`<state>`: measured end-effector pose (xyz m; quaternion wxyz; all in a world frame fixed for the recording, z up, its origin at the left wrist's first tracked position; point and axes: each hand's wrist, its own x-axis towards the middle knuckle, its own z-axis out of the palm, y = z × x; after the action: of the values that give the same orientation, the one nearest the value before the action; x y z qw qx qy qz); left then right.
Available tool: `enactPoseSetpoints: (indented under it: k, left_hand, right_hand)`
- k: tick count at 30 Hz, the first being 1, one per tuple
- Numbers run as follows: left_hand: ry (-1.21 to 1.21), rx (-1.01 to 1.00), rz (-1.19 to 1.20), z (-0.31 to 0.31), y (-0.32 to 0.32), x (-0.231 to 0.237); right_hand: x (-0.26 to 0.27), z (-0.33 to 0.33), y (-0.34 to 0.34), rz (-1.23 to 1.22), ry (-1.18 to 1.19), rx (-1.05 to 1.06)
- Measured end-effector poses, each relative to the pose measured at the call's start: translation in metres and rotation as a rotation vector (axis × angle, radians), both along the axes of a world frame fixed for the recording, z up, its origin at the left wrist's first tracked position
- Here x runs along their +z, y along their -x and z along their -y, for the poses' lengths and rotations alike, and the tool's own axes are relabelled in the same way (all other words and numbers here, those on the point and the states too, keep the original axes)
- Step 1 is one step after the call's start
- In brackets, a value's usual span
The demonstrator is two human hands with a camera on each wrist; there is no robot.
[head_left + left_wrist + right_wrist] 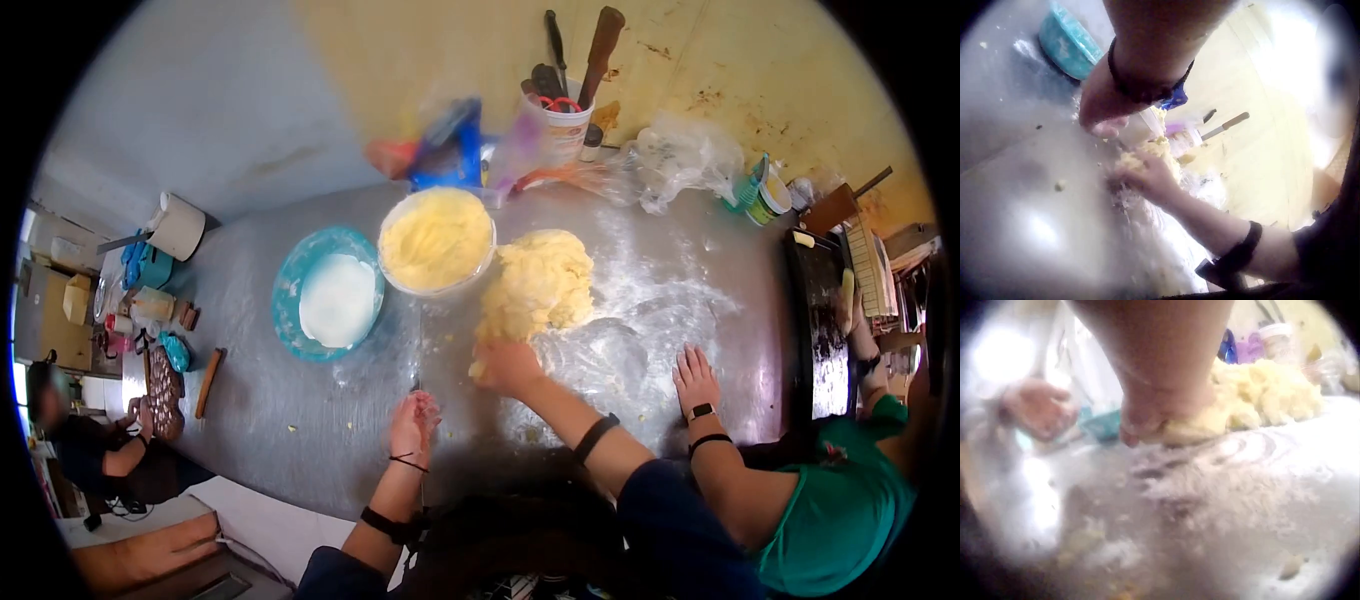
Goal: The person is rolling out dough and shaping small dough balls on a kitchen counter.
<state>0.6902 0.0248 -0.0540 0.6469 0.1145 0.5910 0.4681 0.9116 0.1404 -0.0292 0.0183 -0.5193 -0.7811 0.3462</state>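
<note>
A big lumpy mass of yellow dough (545,275) lies on the floured metal table. My right hand (508,368) grips its near left end, fingers curled over the dough; in the right wrist view the dough (1266,394) bulges out beyond that hand. To the left, my left hand (412,428) hovers over the table near its front edge, fingers loosely bent around nothing. The right wrist view shows this left hand (1041,409) with its palm turned into view and bare. Behind the dough stands a white tub (437,240) of yellow dough, beside a teal basin (328,292) of white flour.
At right, another person's hand (697,380) rests flat on the table. A tub of knives (565,125) and plastic bags (685,165) stand along the wall. A dark tray (825,320) lies at the right end. Far left, a second person works beside a wooden stick (209,383).
</note>
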Motion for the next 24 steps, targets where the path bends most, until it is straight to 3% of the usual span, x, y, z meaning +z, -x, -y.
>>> enactPoseSetpoints:
  k: [2, 3, 5, 6, 7, 11, 14, 24]
  left_hand:
    - [0.027, 0.001, 0.155, -0.011, -0.023, 0.003]
    - [0.047, -0.003, 0.234, -0.015, -0.034, 0.006]
    - [-0.053, -0.104, 0.639, -0.025, -0.054, 0.023]
    - [-0.100, -0.162, 0.846, -0.032, -0.066, 0.031]
    - [-0.104, -0.063, 0.961, -0.042, -0.085, 0.036]
    - [-0.214, -0.072, 0.969, -0.044, -0.130, 0.042]
    - [-0.254, -0.067, 0.871, -0.048, -0.149, 0.056]
    - [-0.345, -0.035, 0.648, -0.033, -0.158, 0.081]
  right_hand:
    - [0.005, 0.017, -0.003, -0.197, 0.082, -0.121]
    - [0.009, 0.028, -0.002, -0.365, 0.003, -0.162]
    - [0.020, 0.052, -0.001, -0.688, -0.169, -0.245]
    - [0.033, 0.061, 0.000, -0.584, -0.261, -0.227]
    - [0.052, 0.067, 0.001, -0.472, -0.357, -0.213]
    - [0.075, 0.075, 0.001, -0.257, -0.715, -0.393]
    - [0.080, 0.083, -0.003, -0.257, -0.828, -0.482]
    - [0.089, 0.106, -0.008, -0.469, -0.866, -0.348]
